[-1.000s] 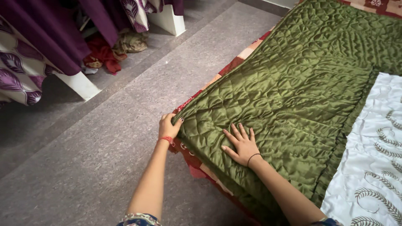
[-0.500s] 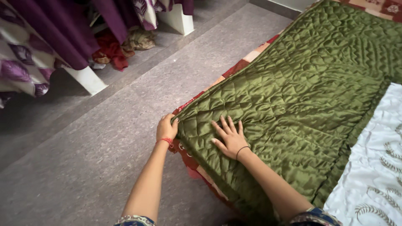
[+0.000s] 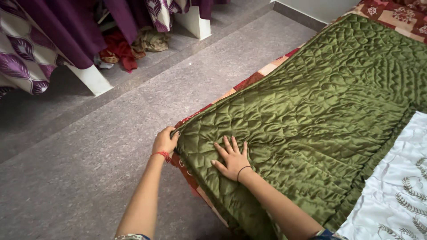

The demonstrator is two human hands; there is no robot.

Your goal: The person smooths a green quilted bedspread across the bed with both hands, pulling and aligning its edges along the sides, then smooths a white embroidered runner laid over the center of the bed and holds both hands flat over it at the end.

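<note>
Quilt (image 3: 311, 102) was olive, glossy, stitch-puckered — left hand (image 3: 165, 141) clenched on its corner, right hand (image 3: 232, 158) released, pressed flat.

Two bare forearms, sleeves ending near the elbows in patterned cloth, with dark blue showing on the right. Red thread band (image 3: 163, 154) round the wrist of the left hand (image 3: 164, 141). Thin black band (image 3: 242, 170) round the wrist of the right hand (image 3: 231, 158).
</note>
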